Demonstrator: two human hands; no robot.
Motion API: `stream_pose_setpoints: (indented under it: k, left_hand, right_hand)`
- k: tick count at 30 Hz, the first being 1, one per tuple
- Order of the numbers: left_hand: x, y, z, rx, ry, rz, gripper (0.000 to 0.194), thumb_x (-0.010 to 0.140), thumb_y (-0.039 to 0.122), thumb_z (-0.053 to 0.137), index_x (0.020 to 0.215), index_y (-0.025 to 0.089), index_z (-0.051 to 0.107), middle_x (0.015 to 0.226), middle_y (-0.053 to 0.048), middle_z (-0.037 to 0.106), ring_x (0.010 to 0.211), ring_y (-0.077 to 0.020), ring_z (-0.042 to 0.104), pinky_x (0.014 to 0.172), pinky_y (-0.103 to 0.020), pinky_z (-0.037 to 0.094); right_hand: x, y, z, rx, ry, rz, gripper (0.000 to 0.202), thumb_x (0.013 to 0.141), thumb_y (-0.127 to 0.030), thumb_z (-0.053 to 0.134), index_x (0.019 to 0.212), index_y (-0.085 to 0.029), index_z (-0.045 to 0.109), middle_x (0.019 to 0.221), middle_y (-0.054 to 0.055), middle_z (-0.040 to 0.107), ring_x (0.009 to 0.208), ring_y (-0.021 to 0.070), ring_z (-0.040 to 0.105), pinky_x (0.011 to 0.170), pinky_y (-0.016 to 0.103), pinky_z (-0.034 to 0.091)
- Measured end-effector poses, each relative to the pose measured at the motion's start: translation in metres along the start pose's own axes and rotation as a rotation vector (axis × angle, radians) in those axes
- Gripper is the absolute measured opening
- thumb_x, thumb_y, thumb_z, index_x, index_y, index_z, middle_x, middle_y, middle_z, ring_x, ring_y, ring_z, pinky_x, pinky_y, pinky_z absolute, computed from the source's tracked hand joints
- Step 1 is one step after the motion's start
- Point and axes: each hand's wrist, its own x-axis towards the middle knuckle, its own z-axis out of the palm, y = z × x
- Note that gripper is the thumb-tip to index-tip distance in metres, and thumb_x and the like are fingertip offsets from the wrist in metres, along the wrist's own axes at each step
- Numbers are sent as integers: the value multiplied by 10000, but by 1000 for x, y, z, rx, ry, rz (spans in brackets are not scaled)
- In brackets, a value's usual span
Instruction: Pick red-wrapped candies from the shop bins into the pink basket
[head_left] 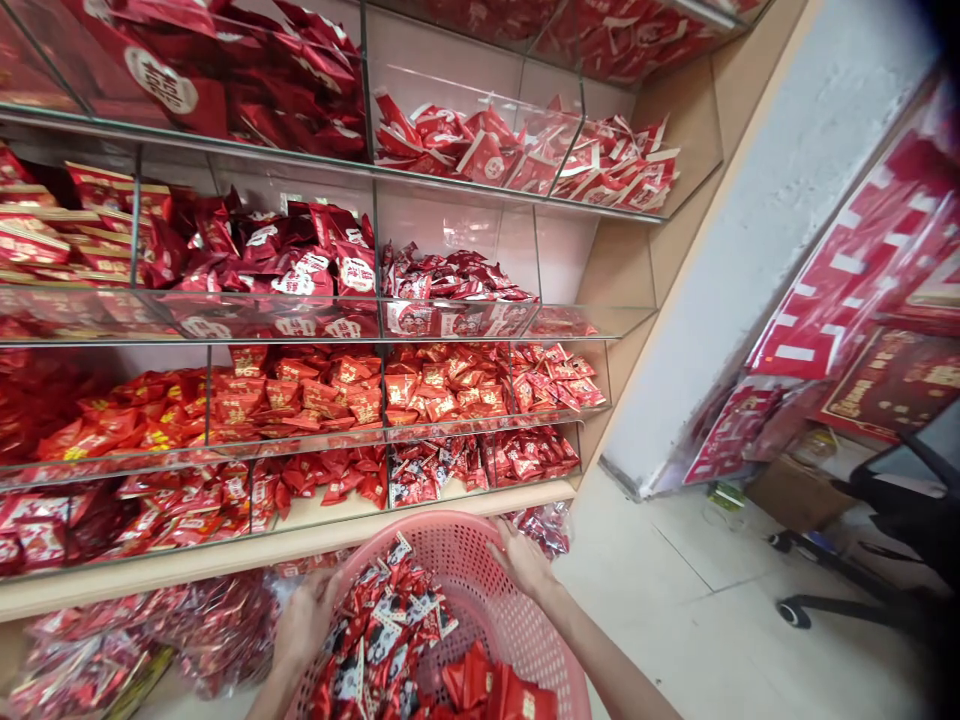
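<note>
A pink perforated plastic basket [457, 525] is in front of me, low in the head view, between my two hands. My left hand [306, 618] grips its left side. On the far right of the rim, my right hand [523, 560] holds on, with fingers reaching over the edge. Inside the basket lie many small red, black and white packets [390, 620], heaped on the left. Plain red packets [499, 690] with gold print lie at its near right. The near side of the basket is cut off by the frame.
Shelves [480, 510] with glass dividers hold red packets [450, 380] behind the basket. Plastic-wrapped bundles [217, 625] lie under the bottom shelf. To the right are a pale wall [675, 300], a wheeled office chair [847, 595] and a cardboard box [795, 492].
</note>
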Motion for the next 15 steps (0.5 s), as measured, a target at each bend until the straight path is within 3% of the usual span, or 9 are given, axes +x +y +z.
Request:
stream_pose_setpoints:
  k: [6,15]
  left_hand:
    - [-3,-11,7,-75,20,31,340,799,469,389,896,224,604,962,-36,695,903,-217,637,779,-272,462]
    - [-12,-28,6,-39,55,-96,349,776,477,341,874,271,606,851,-12,712,861,-244,654,690,-283,498]
  right_hand:
    - [-25,9,4,81,53,211,292,890,-313,330,1123,-212,475,1002,91,651,908,201,621,711,262,401]
    - [6,-5,0,58,50,206,292,892,-343,322,999,-202,554,866,88,669,843,204,638,670,248,397]
